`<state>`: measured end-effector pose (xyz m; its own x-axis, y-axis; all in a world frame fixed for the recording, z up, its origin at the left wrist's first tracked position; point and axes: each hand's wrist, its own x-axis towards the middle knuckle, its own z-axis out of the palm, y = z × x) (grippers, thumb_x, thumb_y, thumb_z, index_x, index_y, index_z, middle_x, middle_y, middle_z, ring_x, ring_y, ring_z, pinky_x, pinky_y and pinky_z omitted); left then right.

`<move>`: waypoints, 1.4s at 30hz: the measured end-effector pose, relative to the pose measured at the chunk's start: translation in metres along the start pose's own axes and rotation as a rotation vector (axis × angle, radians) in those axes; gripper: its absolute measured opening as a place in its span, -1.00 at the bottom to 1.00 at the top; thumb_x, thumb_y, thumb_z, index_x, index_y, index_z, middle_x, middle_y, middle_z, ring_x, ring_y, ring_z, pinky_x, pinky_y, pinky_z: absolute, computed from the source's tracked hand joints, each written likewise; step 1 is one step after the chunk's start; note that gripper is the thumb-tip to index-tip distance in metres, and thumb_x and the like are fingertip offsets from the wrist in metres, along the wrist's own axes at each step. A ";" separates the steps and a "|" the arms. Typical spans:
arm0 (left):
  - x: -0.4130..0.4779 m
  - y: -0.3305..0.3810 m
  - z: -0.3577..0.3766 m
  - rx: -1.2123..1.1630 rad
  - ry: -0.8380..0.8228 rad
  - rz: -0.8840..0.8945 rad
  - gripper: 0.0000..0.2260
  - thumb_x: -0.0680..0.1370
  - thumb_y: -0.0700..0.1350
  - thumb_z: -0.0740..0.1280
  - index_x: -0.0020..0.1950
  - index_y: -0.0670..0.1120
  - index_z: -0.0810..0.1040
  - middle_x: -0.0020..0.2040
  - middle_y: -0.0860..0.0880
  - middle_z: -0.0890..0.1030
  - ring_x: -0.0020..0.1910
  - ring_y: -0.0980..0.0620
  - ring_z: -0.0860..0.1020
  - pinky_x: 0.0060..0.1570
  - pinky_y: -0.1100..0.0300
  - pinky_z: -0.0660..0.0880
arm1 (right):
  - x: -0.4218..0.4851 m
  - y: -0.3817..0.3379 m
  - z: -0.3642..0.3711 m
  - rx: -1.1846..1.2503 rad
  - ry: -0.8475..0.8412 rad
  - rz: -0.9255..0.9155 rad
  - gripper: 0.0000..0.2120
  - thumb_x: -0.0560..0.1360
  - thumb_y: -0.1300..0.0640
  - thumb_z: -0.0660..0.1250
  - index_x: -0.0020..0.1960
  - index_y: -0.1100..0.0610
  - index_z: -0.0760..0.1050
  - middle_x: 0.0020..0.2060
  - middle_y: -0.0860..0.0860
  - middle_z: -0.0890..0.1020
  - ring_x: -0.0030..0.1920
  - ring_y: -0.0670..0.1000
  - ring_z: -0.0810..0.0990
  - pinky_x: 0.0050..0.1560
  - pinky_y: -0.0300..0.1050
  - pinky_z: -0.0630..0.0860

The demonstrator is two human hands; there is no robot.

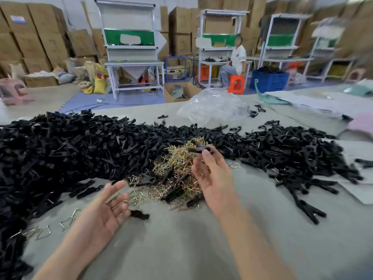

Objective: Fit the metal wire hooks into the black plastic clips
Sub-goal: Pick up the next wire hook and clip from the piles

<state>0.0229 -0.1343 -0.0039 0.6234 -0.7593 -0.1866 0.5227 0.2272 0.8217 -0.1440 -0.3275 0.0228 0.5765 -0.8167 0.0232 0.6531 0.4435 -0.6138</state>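
Note:
A long heap of black plastic clips point(80, 146) runs across the grey table point(181, 239). In its middle lies a pile of brass-coloured wire hooks point(173, 170). My right hand point(212, 174) is raised over the hooks, palm toward me, and pinches one black clip point(198, 148) at its fingertips. My left hand point(107, 211) lies palm up with straight fingers; a wire hook point(121, 204) rests on them. A single black clip point(140, 214) lies on the table just right of that hand.
Loose silver hooks point(43, 232) lie at the near left. More clips point(298, 158) spread to the right. A crumpled clear plastic bag point(212, 106) sits behind the heap. Beyond the table are white workbenches, stacked cardboard boxes and a seated person point(235, 63).

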 end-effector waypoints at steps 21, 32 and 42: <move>-0.013 0.030 -0.070 1.637 1.103 0.488 -0.51 0.52 -0.11 0.43 0.40 -0.28 0.46 0.39 -0.45 0.35 0.45 -0.48 0.20 0.46 -0.37 -0.02 | -0.025 0.114 0.042 -1.180 -0.454 -0.281 -0.67 0.68 0.15 0.20 0.34 -0.20 0.45 -0.02 -0.21 0.62 -0.28 -0.08 0.54 -0.22 -0.30 0.47; -0.002 0.036 -0.083 1.945 1.025 0.392 -0.67 0.52 -0.16 0.44 0.26 -0.22 0.57 0.01 -0.31 0.59 0.01 -0.33 0.53 0.05 -0.22 0.31 | -0.013 0.121 0.030 -1.115 -0.395 -0.168 -0.62 0.68 0.17 0.19 0.20 -0.34 0.49 -0.04 -0.17 0.65 -0.28 0.09 0.51 -0.21 0.15 0.62; -0.004 0.035 -0.064 1.740 0.683 0.484 -0.65 0.63 -0.04 0.30 0.41 -0.05 0.42 0.15 -0.05 0.57 0.09 -0.12 0.56 0.05 -0.01 0.44 | -0.013 0.122 0.030 -1.107 -0.376 -0.137 -0.59 0.67 0.19 0.19 0.16 -0.36 0.50 -0.06 -0.19 0.65 -0.17 0.21 0.58 -0.18 0.24 0.61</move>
<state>0.0764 -0.0843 -0.0092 0.8277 -0.3992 0.3944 -0.5334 -0.7782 0.3315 -0.0571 -0.2519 -0.0285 0.7644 -0.5902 0.2597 0.0452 -0.3527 -0.9346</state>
